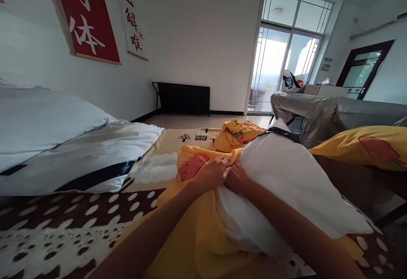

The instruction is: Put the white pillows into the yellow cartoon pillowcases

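Note:
A yellow pillowcase (pixel 197 215) with an orange carrot print lies spread over the bed in front of me. A plump white pillow (pixel 286 181) rests on its right part, tilted, with a dark band at its far end. My left hand (pixel 216 172) pinches the pillowcase's edge at the pillow's left side. Right beside it, my right hand (pixel 237 178) is closed on the same edge, its wrist lying across the pillow. The two hands touch, and their fingertips are partly hidden in the folds.
Two white pillows (pixel 57 118) are stacked at the left. A crumpled yellow cloth (pixel 233 137) lies beyond my hands on the patterned blanket (pixel 92 211). Further yellow carrot-print fabric (pixel 365 145) is at the right, before a plastic-covered piece of furniture (pixel 324 107). A black folded panel (pixel 184 98) leans on the wall.

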Action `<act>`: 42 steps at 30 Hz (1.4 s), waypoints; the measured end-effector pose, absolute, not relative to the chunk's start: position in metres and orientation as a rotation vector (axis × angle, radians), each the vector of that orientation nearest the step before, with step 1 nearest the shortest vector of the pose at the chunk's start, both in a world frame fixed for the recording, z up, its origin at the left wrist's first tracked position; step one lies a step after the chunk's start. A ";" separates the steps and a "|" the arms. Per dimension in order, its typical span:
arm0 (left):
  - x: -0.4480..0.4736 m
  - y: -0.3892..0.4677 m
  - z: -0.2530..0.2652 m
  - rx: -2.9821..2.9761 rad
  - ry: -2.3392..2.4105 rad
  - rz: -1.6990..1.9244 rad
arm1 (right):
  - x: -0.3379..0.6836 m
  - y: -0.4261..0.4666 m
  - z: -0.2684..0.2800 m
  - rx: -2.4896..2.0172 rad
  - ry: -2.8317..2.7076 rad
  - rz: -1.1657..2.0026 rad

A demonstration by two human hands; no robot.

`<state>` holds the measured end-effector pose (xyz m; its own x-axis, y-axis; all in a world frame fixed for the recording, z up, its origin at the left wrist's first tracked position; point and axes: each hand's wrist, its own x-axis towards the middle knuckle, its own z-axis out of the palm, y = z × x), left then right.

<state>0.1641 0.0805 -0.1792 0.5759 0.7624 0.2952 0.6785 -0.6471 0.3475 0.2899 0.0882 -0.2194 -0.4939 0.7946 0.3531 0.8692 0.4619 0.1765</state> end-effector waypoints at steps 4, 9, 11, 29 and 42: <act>0.131 0.071 -0.181 2.699 1.262 0.559 | 0.310 0.112 -0.198 -1.696 -2.255 -0.517; 0.107 0.063 -0.165 2.668 1.357 0.570 | 0.322 0.135 -0.157 -1.752 -2.074 -0.592; 0.096 0.075 -0.160 2.634 1.459 0.631 | 0.325 0.143 -0.142 -1.755 -2.014 -0.641; -0.039 0.207 -0.298 1.472 1.996 0.844 | 0.224 0.133 -0.165 -1.903 -2.311 -0.172; -0.023 0.198 -0.299 0.830 1.306 1.365 | 0.223 0.143 -0.224 -1.843 -2.100 0.102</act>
